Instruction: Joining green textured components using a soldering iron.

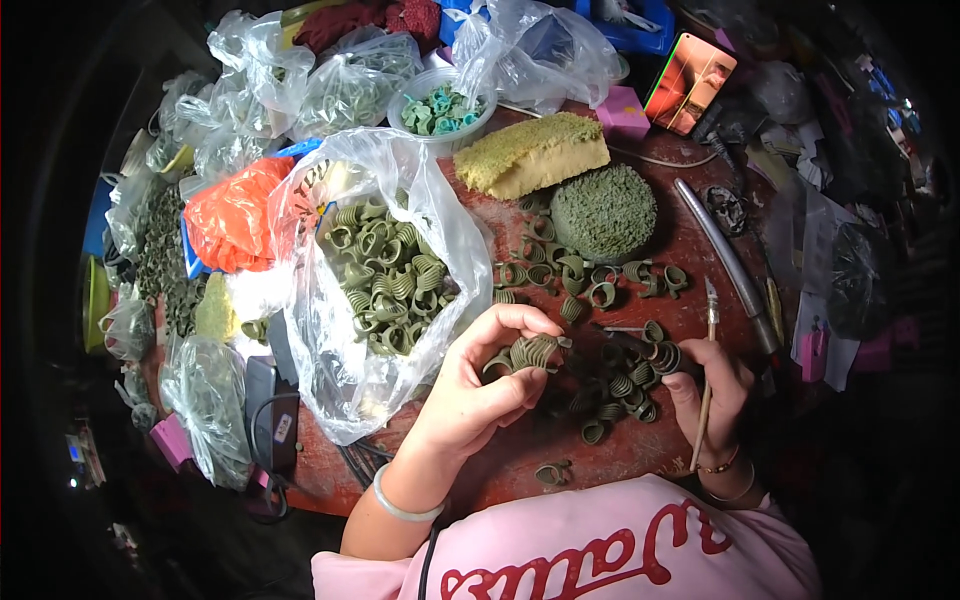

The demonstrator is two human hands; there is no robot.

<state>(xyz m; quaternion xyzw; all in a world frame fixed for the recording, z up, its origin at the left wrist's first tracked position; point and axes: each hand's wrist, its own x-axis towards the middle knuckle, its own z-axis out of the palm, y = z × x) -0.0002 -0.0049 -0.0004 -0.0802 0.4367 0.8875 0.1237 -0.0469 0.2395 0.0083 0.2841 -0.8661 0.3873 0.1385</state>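
Note:
My left hand (485,395) pinches an olive-green ribbed ring (533,352) between thumb and fingers, above the red table. In my right hand (718,385) is a dark pen-like tool (664,357), its narrow end directed toward the held ring. A slim wooden-handled tool with a pale metal tip (705,405) also rests between the right fingers. Beneath and between the hands lies a pile of similar green rings (615,395). A lone ring (552,474) sits near my body. My fingers partly hide the held ring.
A clear plastic bag (360,405) full of green rings stands left. Behind are a round textured green block (605,212), a yellow sponge-like block (535,155) and a tub (395,110) of small pieces. A metal rod (725,255) and lit phone (690,83) lie right.

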